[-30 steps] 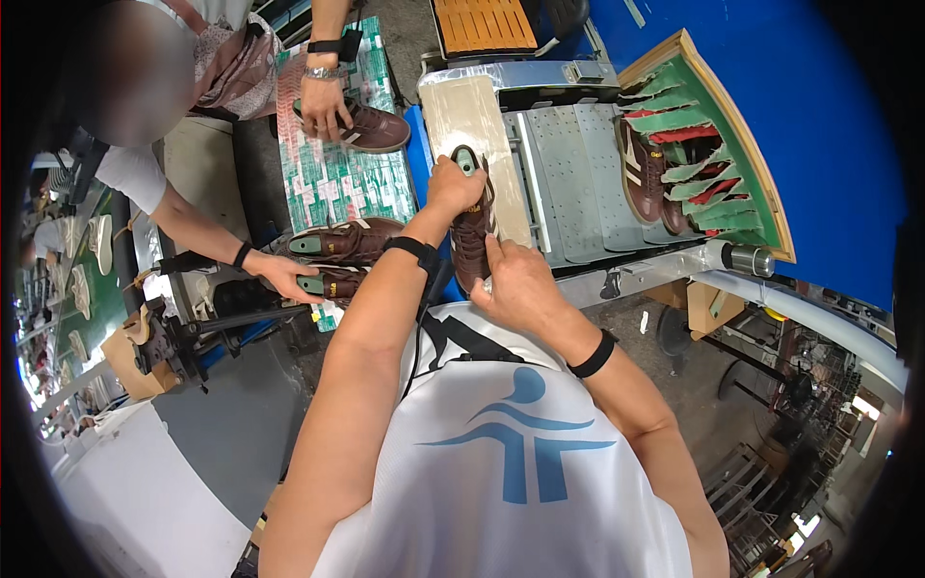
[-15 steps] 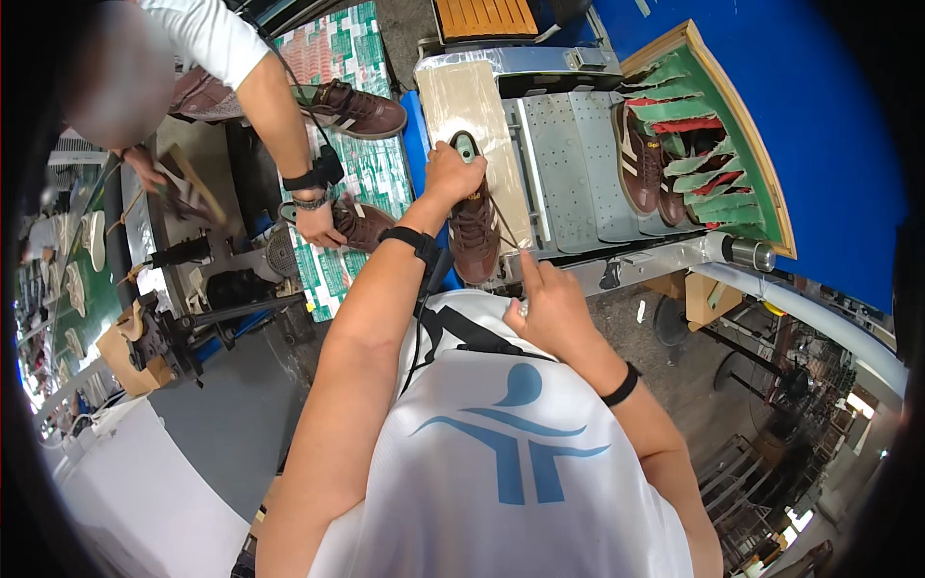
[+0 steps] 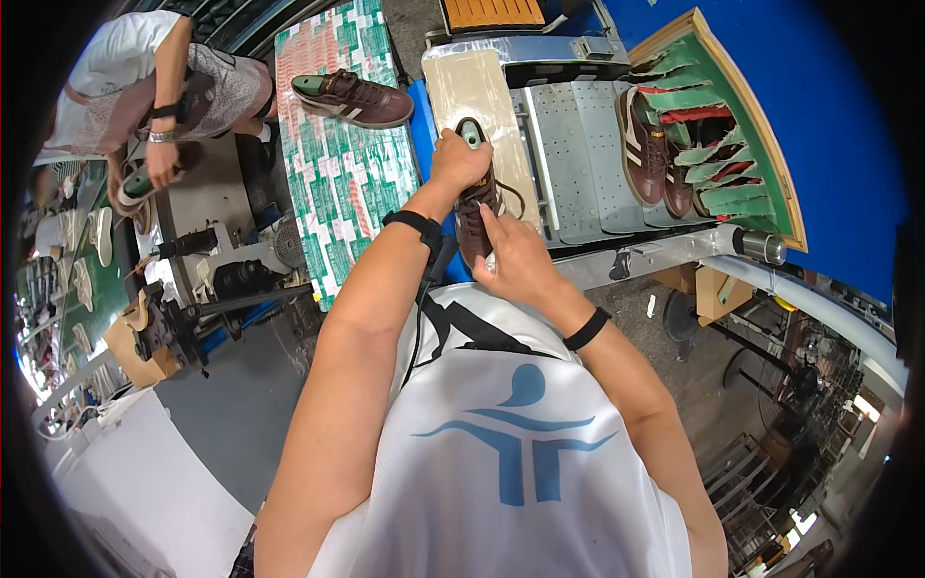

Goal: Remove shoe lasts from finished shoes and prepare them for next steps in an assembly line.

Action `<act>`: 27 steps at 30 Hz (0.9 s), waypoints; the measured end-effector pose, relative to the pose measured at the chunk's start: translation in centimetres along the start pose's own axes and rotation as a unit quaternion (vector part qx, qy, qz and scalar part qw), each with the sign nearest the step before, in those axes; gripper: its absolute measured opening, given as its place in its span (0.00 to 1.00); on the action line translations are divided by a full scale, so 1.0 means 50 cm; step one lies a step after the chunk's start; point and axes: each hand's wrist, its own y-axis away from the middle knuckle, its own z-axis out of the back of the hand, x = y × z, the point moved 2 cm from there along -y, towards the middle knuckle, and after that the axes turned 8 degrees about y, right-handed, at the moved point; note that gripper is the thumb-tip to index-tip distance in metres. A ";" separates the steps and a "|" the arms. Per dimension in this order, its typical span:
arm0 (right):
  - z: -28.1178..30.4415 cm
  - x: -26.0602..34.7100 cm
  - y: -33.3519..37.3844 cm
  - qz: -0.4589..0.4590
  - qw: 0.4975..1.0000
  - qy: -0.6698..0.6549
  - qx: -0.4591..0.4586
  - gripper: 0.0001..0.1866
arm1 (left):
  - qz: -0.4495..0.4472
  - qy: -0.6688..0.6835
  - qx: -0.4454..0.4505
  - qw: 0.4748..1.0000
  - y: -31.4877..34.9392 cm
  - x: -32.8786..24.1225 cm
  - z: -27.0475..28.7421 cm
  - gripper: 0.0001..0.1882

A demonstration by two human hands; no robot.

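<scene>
A brown lace-up shoe (image 3: 475,223) with a green insert in its opening stands on a beige board (image 3: 462,82), toe toward me. My left hand (image 3: 462,161) is closed round its heel end. At the shoe's front, my right hand (image 3: 525,258) has its index finger stretched onto the laces and its thumb apart, by the toe. A loose loop of dark lace (image 3: 518,196) curls out to the right of the shoe, beside the right fingers. Part of the shoe's side is hidden by my right hand.
Right of the board, a grey perforated conveyor (image 3: 568,144) carries brown shoes (image 3: 647,159) beside a wood-framed opening with green strips (image 3: 718,188). To the left, another brown shoe (image 3: 355,99) lies on a green-and-white patterned surface (image 3: 337,202). A co-worker (image 3: 145,87) handles a shoe (image 3: 135,185) there.
My right hand has moved left from the stretched lace onto the shoe's front; the lace now loops loosely. The co-worker has drawn back left, and one shoe is gone from the patterned surface.
</scene>
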 end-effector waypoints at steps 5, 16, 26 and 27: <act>0.000 0.046 -0.041 -0.083 0.991 -0.101 0.017 0.43 | 0.013 -0.003 0.001 1.000 0.004 -0.004 0.002 0.48; 0.079 0.016 0.030 -0.036 0.992 -0.081 0.088 0.39 | -0.015 -0.014 -0.043 0.999 0.007 0.000 0.011 0.46; 0.029 -0.027 0.014 0.002 0.999 0.052 -0.010 0.39 | 0.011 -0.002 0.009 1.000 0.006 0.003 0.005 0.49; 0.035 -0.019 0.017 0.008 0.999 0.054 0.004 0.40 | 0.015 -0.010 0.012 1.000 0.005 0.005 0.008 0.49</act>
